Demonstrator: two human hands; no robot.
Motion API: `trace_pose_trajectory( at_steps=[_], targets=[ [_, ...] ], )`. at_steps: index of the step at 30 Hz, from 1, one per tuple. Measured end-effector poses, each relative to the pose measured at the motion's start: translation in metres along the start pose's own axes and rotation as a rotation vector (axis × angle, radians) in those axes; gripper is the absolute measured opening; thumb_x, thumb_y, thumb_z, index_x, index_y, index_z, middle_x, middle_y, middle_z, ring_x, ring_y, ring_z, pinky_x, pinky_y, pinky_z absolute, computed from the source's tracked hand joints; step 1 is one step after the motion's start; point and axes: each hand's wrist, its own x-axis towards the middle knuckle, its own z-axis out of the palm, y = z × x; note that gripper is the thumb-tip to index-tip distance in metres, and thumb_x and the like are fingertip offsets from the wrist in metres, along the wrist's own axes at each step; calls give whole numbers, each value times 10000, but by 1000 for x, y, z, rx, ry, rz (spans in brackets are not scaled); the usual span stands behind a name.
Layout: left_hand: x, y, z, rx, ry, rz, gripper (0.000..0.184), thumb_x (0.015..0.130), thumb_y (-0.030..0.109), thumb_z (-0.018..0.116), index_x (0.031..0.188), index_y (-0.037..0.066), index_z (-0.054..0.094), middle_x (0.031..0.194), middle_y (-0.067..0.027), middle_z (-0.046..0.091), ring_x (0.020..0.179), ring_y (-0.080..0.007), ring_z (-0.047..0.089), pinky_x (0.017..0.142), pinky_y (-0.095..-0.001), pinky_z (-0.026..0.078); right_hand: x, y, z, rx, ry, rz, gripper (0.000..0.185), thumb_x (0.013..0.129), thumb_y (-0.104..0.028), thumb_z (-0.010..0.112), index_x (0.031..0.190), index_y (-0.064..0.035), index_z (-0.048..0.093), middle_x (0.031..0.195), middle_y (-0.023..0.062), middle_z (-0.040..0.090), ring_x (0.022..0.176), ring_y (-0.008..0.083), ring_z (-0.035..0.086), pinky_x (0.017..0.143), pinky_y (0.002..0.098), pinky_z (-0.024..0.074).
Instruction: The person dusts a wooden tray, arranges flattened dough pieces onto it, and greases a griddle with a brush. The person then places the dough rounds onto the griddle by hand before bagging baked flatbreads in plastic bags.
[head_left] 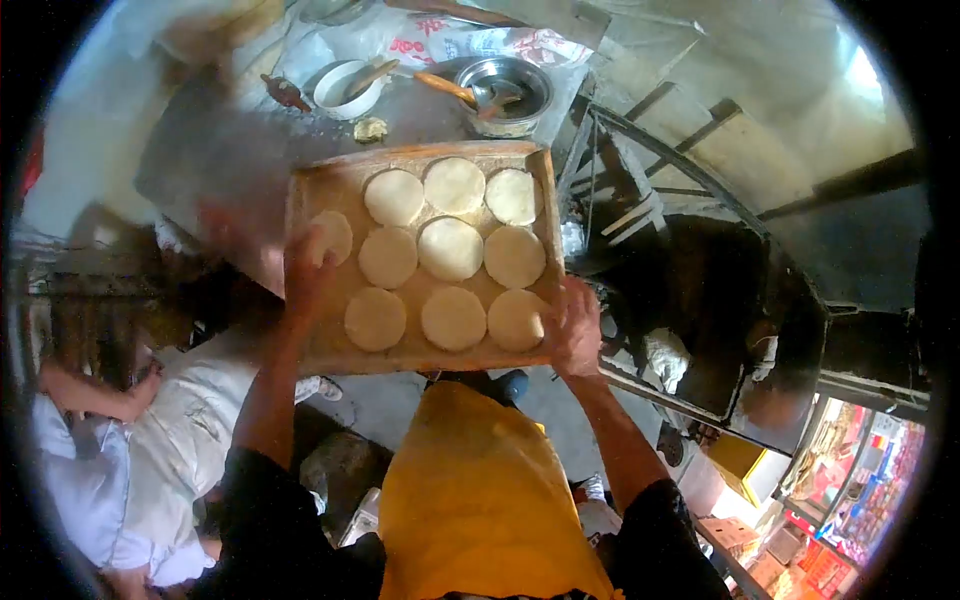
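Note:
A wooden tray (322, 318) with raised edges spans the space in front of me, level with the table's near side. Several flat, pale dough rounds (451, 248) lie on it in loose rows. My left hand (308, 268) grips the tray's left edge, its fingers over the rim close to a single dough round (332, 237). On the opposite edge my right hand (576, 328) is closed round the rim, beside the lower right dough round (516, 320). The undersides of both grips are hidden.
The grey table (215, 150) holds a white bowl (340, 92), a steel pot (520, 120) with a wooden-handled tool and a small dough scrap (370, 130). A dark, metal-framed pit (700, 290) is on the right. A person in pale clothing (190, 430) is at left.

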Motion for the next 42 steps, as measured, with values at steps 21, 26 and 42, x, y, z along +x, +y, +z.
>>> trace_pose_trajectory(
  at_steps=[21, 26, 42],
  targets=[
    [105, 56, 42, -549, -299, -379, 450, 792, 165, 675, 1220, 76, 564, 1141, -172, 644, 977, -295, 641, 876, -395, 507, 147, -55, 105, 189, -500, 180, 268, 820, -261, 716, 985, -54, 675, 858, 157, 702, 808, 327, 689, 718, 446, 548],
    [114, 41, 30, -186, -414, -103, 501, 850, 230, 664, 1307, 96, 508, 1264, -191, 583, 1127, -381, 579, 959, -455, 474, 154, -65, 88, 282, -610, 78, 188, 841, -162, 704, 944, -10, 668, 818, 142, 690, 721, 302, 677, 690, 401, 547],
    [106, 38, 16, -259, -570, 127, 401, 913, 253, 649, 1282, 124, 559, 1281, -145, 588, 1151, -326, 584, 927, -457, 493, 130, -81, 48, 546, -476, 22, 174, 893, -76, 640, 1063, -51, 672, 1296, 155, 558, 1144, 310, 612, 884, 401, 556]
  ],
)
